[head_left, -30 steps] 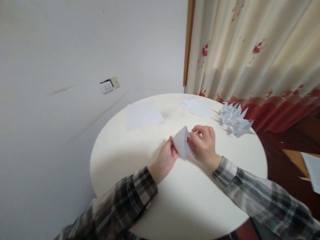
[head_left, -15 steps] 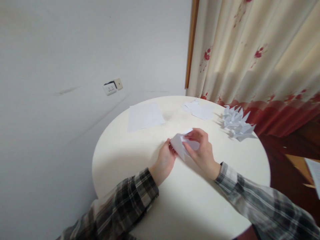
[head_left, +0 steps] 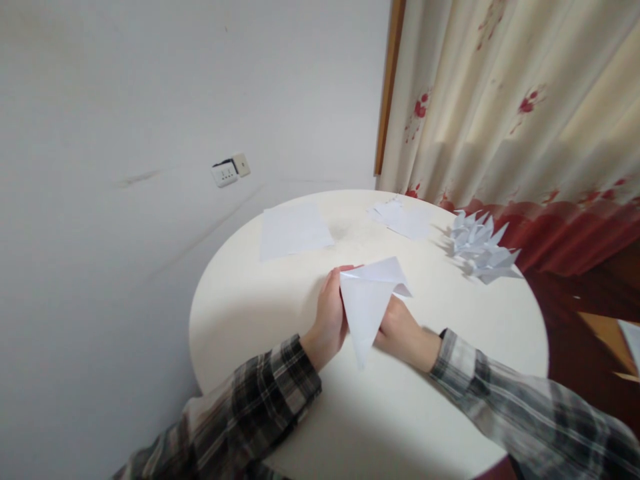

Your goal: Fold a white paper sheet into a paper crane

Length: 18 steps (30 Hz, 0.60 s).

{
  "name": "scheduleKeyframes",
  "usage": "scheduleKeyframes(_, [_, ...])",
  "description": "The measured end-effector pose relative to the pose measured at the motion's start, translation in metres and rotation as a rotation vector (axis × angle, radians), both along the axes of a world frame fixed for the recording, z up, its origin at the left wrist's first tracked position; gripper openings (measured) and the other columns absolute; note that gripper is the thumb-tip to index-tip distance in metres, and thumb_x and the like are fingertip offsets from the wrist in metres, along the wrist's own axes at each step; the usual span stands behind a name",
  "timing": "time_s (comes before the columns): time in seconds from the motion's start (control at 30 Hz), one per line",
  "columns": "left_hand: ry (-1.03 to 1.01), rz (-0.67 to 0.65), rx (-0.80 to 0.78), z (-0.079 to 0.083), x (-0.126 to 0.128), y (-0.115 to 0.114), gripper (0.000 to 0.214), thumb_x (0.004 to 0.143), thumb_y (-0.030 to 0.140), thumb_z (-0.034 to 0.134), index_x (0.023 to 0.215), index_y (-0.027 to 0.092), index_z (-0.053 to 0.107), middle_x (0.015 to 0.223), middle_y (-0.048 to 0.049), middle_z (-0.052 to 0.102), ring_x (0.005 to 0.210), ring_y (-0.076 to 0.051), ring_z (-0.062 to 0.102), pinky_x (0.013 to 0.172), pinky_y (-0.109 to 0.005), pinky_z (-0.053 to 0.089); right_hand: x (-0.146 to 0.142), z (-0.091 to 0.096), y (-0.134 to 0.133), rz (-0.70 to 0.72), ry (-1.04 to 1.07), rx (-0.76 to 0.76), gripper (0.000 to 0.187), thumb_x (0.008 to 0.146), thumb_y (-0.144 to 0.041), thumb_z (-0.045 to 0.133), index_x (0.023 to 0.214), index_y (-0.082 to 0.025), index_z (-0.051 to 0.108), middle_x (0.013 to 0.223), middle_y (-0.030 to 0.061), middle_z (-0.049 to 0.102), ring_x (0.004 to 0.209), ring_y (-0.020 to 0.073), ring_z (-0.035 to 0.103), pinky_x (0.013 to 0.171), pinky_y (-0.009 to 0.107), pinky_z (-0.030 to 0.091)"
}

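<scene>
A folded white paper (head_left: 369,303), a long triangle pointing toward me, is held above the round white table (head_left: 280,400). My left hand (head_left: 330,317) grips its left edge, fingertips at the top corner. My right hand (head_left: 403,330) holds it from underneath on the right, its fingers mostly hidden behind the paper. Both arms wear plaid sleeves.
A flat white sheet (head_left: 294,230) lies at the table's far left. More paper pieces (head_left: 403,219) lie at the far middle. A heap of folded paper cranes (head_left: 480,250) sits at the far right edge. A wall, a socket (head_left: 230,170) and a flowered curtain (head_left: 510,113) stand behind.
The paper has been opened out and turned, now a larger triangle pointing toward me. My right hand slid from on top of it to beneath it.
</scene>
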<state>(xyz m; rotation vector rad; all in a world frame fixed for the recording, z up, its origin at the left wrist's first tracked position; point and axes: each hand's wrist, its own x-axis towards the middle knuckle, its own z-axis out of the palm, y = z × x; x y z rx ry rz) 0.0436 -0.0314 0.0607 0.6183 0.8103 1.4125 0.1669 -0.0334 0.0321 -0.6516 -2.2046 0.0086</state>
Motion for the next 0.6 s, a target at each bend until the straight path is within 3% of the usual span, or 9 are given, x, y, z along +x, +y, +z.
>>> scheduleKeyframes(0.27, [-0.02,-0.064,-0.052,0.0022,-0.0009,-0.0007,0.032,0.089,0.039,0.044,0.089,0.014,0.063,0.086,-0.0069,0.067,0.076,-0.018,0.063,0.078,-0.029,0.048,-0.0062,-0.0007,-0.0002,0.035,-0.075,0.127,0.019,0.085,-0.018,0.042,0.084,-0.014,0.06,0.09,0.0131,0.064,0.089,0.0251,0.057,0.081,0.042,0.048])
scheduleKeyframes(0.6, [0.049,-0.056,-0.024,0.0027,-0.0015,-0.0012,0.037,0.087,0.047,0.046,0.082,0.014,0.063,0.079,-0.0063,0.065,0.072,-0.017,0.061,0.073,-0.028,0.047,-0.0086,-0.0025,-0.0022,0.012,-0.184,0.11,0.021,0.082,-0.014,0.037,0.074,-0.016,0.057,0.075,0.0103,0.061,0.071,0.0224,0.055,0.064,0.038,0.049])
